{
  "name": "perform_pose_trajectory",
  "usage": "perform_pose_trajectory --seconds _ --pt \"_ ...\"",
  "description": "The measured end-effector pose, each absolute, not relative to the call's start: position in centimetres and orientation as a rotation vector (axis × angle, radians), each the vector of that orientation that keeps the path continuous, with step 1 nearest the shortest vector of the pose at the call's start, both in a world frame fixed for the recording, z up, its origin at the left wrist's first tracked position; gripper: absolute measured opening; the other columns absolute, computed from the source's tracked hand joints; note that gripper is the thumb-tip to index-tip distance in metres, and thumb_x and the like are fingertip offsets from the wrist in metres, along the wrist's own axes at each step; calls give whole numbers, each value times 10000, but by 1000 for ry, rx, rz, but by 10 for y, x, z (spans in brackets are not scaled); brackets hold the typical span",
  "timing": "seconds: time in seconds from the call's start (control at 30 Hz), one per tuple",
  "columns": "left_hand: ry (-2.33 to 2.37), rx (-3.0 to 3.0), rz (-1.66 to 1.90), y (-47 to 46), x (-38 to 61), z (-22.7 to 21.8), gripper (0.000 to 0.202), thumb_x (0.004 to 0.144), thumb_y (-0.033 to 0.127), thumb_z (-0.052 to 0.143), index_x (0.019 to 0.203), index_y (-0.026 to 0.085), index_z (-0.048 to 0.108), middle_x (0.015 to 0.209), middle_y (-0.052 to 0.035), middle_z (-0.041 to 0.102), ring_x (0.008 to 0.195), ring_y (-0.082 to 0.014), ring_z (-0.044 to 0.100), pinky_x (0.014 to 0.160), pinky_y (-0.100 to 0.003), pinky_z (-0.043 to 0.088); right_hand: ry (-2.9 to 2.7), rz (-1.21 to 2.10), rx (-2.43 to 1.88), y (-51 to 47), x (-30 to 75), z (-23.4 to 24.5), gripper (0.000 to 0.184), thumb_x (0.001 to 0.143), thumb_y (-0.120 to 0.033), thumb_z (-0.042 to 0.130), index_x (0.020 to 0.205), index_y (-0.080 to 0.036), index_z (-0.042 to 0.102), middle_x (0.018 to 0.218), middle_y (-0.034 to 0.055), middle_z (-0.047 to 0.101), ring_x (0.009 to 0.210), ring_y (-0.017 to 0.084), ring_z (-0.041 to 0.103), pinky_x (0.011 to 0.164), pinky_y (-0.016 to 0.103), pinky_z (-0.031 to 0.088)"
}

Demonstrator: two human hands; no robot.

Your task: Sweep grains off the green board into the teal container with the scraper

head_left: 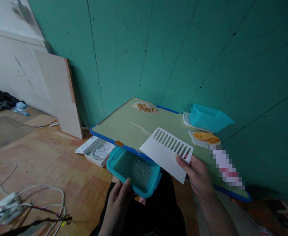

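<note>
My left hand (118, 196) grips the near rim of a teal container (134, 170) that holds white rice grains, and keeps it just below the front edge of a low green table (124, 124). My right hand (199, 177) pinches a white slotted scraper card (167, 152) over the table's edge, right of the container. A thin line of rice (141, 128) lies on the tabletop. A pile of yellow beans on rice (146, 107) sits at the table's far edge.
A teal tub (208, 118) on a white lid and a small tray with yellow material (205, 137) stand at the table's right. An open white box (96, 150) lies on the wooden floor at left. Cables and a power strip (7, 206) are at bottom left. A board leans on the green wall.
</note>
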State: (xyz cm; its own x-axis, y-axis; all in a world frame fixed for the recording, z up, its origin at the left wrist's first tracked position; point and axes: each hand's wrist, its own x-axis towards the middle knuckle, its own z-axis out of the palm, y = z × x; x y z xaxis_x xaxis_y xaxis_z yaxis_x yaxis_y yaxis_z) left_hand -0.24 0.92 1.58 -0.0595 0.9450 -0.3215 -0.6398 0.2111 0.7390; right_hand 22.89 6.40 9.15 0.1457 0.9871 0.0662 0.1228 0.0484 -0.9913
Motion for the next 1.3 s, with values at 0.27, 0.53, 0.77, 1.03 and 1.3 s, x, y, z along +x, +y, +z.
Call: perform_pose_trajectory --seconds 0.27,0.53,0.77,1.03,1.3 --pt "934 416 1350 10 -6 8 206 772 375 762 827 193 684 657 35 635 628 -131 601 628 -230 497 -1265 732 -1395 99 257 94 376 745 -525 721 966 -221 707 1012 86 747 1036 314 661 868 417 528" --pt "945 478 1305 12 -14 6 276 746 422 774 750 161 682 629 6 611 602 -132 558 583 -234 471 -1283 880 -1378 123 238 86 457 691 -526 756 944 -151 694 965 112 749 828 288 687 677 361 527" --pt "929 523 1273 12 -18 7 308 766 444 750 729 144 690 628 -20 631 592 -134 560 577 -240 460 -1362 1037 -1320 123 221 89 369 723 -482 744 891 -157 700 859 85 747 732 242 672 630 322 504" --pt "917 530 1269 13 -18 3 312 769 450 746 700 154 678 609 -17 646 570 -134 576 565 -237 455 -1327 1134 -1264 121 213 96 373 686 -445 783 892 -147 698 864 81 742 719 212 657 623 296 495" --pt "913 507 1301 12 -17 1 301 789 436 732 704 155 665 615 -13 631 584 -128 569 565 -227 452 -1269 1201 -1259 117 219 99 431 665 -472 799 932 -147 706 887 89 752 750 236 680 653 321 516"
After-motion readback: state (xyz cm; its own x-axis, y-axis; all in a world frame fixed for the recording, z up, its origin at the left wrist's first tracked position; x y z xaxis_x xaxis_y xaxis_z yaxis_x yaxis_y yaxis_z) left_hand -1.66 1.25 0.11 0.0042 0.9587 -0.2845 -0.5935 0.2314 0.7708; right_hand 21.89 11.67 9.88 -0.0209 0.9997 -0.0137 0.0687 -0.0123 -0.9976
